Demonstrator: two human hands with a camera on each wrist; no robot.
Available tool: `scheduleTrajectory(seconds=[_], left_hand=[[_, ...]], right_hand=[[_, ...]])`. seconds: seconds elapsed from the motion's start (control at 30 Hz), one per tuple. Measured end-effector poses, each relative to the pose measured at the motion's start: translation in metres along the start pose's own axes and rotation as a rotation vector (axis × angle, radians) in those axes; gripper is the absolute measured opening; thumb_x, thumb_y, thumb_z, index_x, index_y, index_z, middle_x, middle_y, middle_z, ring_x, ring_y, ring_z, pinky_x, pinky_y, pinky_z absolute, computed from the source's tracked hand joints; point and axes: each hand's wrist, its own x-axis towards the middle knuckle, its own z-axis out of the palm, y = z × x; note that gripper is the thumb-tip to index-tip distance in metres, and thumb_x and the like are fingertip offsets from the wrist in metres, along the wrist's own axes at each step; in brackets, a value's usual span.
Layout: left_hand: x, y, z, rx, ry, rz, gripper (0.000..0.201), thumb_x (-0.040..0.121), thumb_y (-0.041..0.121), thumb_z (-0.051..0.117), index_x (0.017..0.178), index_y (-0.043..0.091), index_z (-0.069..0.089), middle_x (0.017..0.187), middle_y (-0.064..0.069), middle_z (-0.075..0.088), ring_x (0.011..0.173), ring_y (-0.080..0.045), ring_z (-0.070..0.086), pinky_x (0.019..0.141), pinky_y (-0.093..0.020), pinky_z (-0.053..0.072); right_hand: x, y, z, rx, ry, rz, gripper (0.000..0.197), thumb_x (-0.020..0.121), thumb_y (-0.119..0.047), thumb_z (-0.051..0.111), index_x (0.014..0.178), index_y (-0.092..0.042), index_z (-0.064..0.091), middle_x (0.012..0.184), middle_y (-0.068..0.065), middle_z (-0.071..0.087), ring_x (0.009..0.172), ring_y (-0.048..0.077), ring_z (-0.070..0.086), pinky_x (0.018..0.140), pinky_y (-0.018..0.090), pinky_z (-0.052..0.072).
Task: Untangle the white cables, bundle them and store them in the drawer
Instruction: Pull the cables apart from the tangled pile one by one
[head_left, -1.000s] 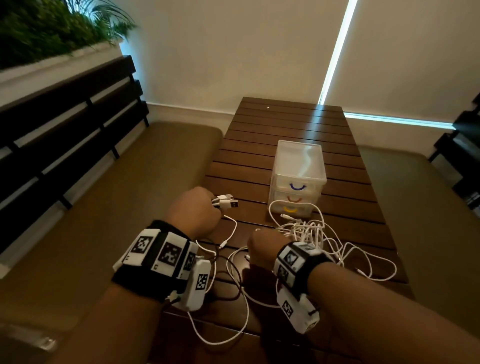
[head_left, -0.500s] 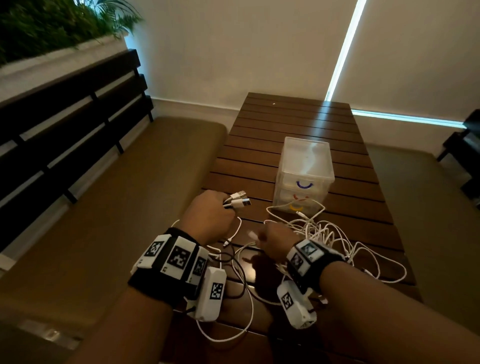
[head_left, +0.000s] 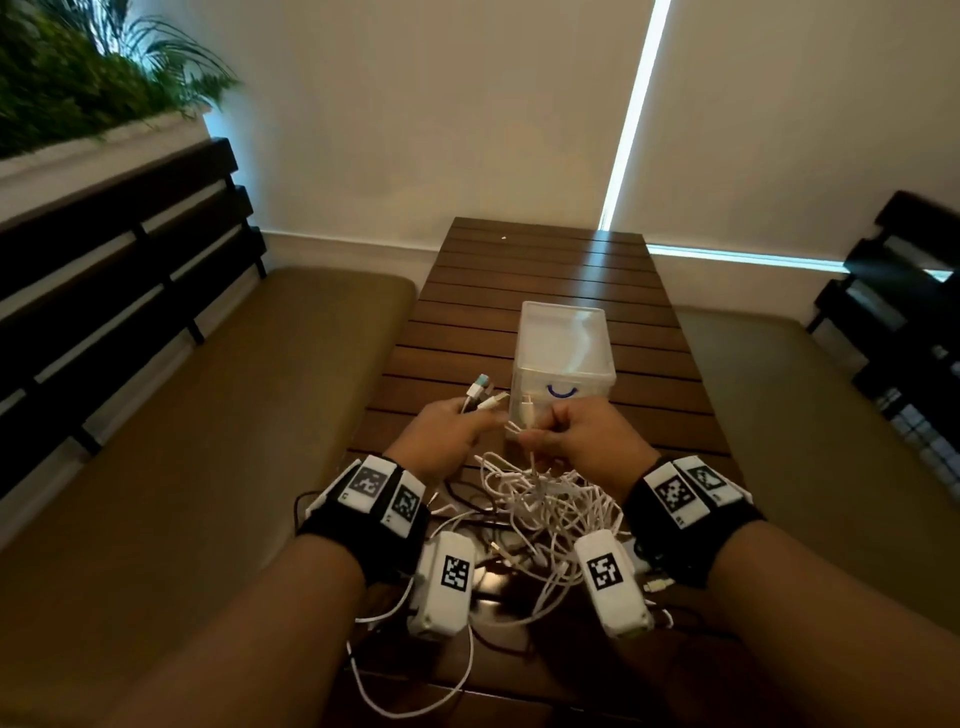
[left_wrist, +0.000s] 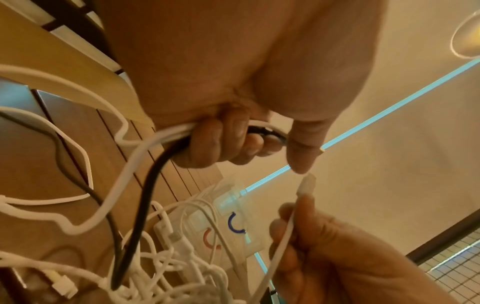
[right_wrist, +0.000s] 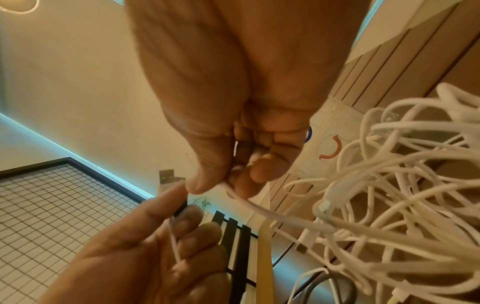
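Both hands: left hand (head_left: 451, 432) grips cable ends, right hand (head_left: 582, 435) pinches white cable (head_left: 540, 499)

Legible text: none found.

Signs: black-and-white square code markers on the black wrist bands (head_left: 382, 493) and on the white wrist-mounted camera housings (head_left: 448, 582); patterns only, no readable characters.

Clear plastic drawer unit (head_left: 563, 358): blue curved handle mark (head_left: 561, 391) on the top drawer front, red curved mark (left_wrist: 209, 239) on the drawer below; no lettering.
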Motion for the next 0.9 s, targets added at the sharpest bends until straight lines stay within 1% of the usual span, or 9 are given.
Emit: scheduleTrajectory(seconds=[0.07,0.17,0.23,0.37,0.47,0.63,0.7,0.77,0.9], left_hand=[[0.000,-0.001,0.009,-0.011,-0.050,0.030,0.011,0.086,0.027,0.069,0.088,0.016,0.067,0.060,0.007,0.060,0.049,-0.004,0.053,0.049,-0.019,0.040],[0.000,-0.009,0.020,-0.126,-0.091,0.003,0.021,0.082,0.027,0.073,0.099,0.015,0.071,0.088,-0.011,0.070,0.074,-0.022,0.063,0.069,-0.032,0.048],[-0.001,-0.012,0.027,-0.225,-0.076,-0.012,0.022,0.085,0.023,0.069,0.103,0.011,0.070,0.084,-0.014,0.069,0.066,-0.022,0.062,0.062,-0.030,0.046],[-0.003,-0.010,0.035,-0.222,0.008,0.052,0.009,0.090,0.008,0.060,0.095,0.009,0.067,0.055,0.006,0.062,0.042,-0.002,0.055,0.042,-0.015,0.040],[0.000,-0.012,0.039,-0.191,0.032,0.046,0.010,0.089,0.009,0.060,0.086,0.015,0.068,0.063,-0.002,0.062,0.046,-0.010,0.053,0.043,-0.021,0.037],[0.001,-0.003,0.035,-0.355,0.060,-0.024,0.023,0.099,0.015,0.048,0.078,0.012,0.058,0.060,-0.003,0.056,0.045,-0.012,0.053,0.045,-0.024,0.042],[0.001,-0.002,0.034,-0.365,0.059,-0.018,0.026,0.100,0.015,0.045,0.077,0.011,0.055,0.061,-0.005,0.053,0.044,-0.012,0.051,0.040,-0.020,0.040],[-0.001,-0.002,0.034,-0.337,0.050,-0.018,0.028,0.101,0.021,0.044,0.076,0.012,0.054,0.060,-0.004,0.051,0.047,-0.013,0.049,0.041,-0.020,0.039],[-0.001,-0.001,0.036,-0.347,0.095,-0.002,0.041,0.099,0.040,0.044,0.068,0.013,0.050,0.051,-0.002,0.046,0.045,-0.013,0.042,0.046,-0.024,0.037]], right_hand=[[0.000,0.002,0.000,0.052,0.049,0.000,0.019,0.082,-0.007,0.074,0.074,-0.007,0.057,0.065,0.012,0.068,0.054,0.016,0.065,0.050,0.022,0.050],[-0.002,0.001,0.001,0.060,0.087,-0.013,0.021,0.081,-0.003,0.073,0.077,-0.006,0.053,0.063,0.009,0.066,0.053,0.014,0.066,0.050,0.025,0.053],[-0.003,0.001,0.002,0.037,0.109,-0.011,0.023,0.079,-0.003,0.074,0.077,-0.007,0.051,0.060,0.006,0.064,0.051,0.013,0.064,0.050,0.025,0.054],[-0.003,0.006,0.009,0.052,0.167,0.006,0.034,0.075,-0.003,0.077,0.073,-0.012,0.044,0.056,0.007,0.058,0.045,0.012,0.061,0.045,0.026,0.048],[-0.003,0.009,0.012,0.087,0.124,0.019,0.027,0.078,-0.002,0.074,0.080,-0.008,0.047,0.061,0.011,0.064,0.052,0.020,0.064,0.049,0.031,0.048],[-0.019,0.013,0.018,0.017,-0.211,0.060,0.020,0.086,-0.007,0.069,0.101,-0.004,0.056,0.085,0.017,0.072,0.065,0.024,0.067,0.052,0.028,0.052],[-0.024,0.014,0.021,0.022,-0.227,0.038,0.006,0.090,-0.008,0.064,0.093,-0.012,0.060,0.083,0.014,0.071,0.062,0.024,0.065,0.054,0.029,0.051],[-0.024,0.014,0.021,0.014,-0.197,0.012,0.014,0.091,-0.007,0.064,0.082,-0.017,0.058,0.078,0.013,0.071,0.062,0.026,0.064,0.054,0.031,0.051],[-0.020,0.006,0.021,-0.030,-0.157,-0.050,0.008,0.089,-0.010,0.066,0.087,-0.005,0.060,0.082,0.019,0.071,0.052,0.014,0.063,0.046,0.021,0.048]])
